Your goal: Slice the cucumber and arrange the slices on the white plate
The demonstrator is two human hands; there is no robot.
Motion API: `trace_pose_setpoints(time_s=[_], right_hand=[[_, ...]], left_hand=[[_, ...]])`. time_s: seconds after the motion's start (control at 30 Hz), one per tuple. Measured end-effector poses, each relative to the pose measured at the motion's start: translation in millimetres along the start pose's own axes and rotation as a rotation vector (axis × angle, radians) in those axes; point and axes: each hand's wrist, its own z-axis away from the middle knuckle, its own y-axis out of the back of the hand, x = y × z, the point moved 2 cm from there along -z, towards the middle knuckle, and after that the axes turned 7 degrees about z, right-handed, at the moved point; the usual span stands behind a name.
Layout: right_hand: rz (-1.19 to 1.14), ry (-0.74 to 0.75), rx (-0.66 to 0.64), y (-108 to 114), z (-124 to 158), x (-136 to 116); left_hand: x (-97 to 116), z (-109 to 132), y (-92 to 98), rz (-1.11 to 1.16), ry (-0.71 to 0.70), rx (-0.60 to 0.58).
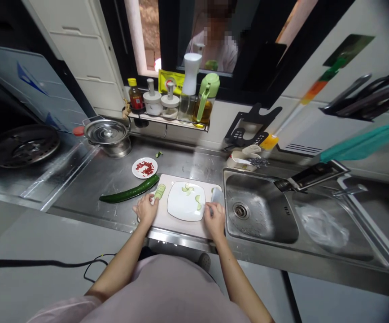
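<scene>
A white squarish plate (177, 208) rests on a pale cutting board (162, 219). Green-edged cucumber slices (188, 189) form a flower-like fan near its back edge, and a few more slices (198, 202) curve along its right side. Left of the plate lies an overlapping row of cucumber slices (160, 190); my left hand (146, 211) has its thumb and fingers closed at the near end of that row. My right hand (215, 220) is pinched at the plate's right rim; its fingertips hide what they hold. Beyond it a knife blade (217, 196) lies on the board.
A long cucumber (128, 194) lies left of the board, below a small plate of chopped red pieces (145, 168). A lidded steel pot (108, 137) stands farther left. The sink (261, 211) is at the right. A rack (170, 120) holds condiments at the back.
</scene>
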Motion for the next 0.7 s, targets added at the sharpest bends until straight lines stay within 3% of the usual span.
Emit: trace_pose_setpoints(time_s=[0.43,0.6,0.7], right_hand=[[-0.03,0.021,0.019,-2,4,1],[-0.043,0.036,0.013,-1,1,-1],[-0.082,0.044,0.001,1,-6,-8]], left_hand=[[-2,0,-7.6,0.03,-0.005,0.064],[2,0,-11.4,0.201,-0.002,0.085],[11,-1,-14.5,0.431,0.017,0.078]])
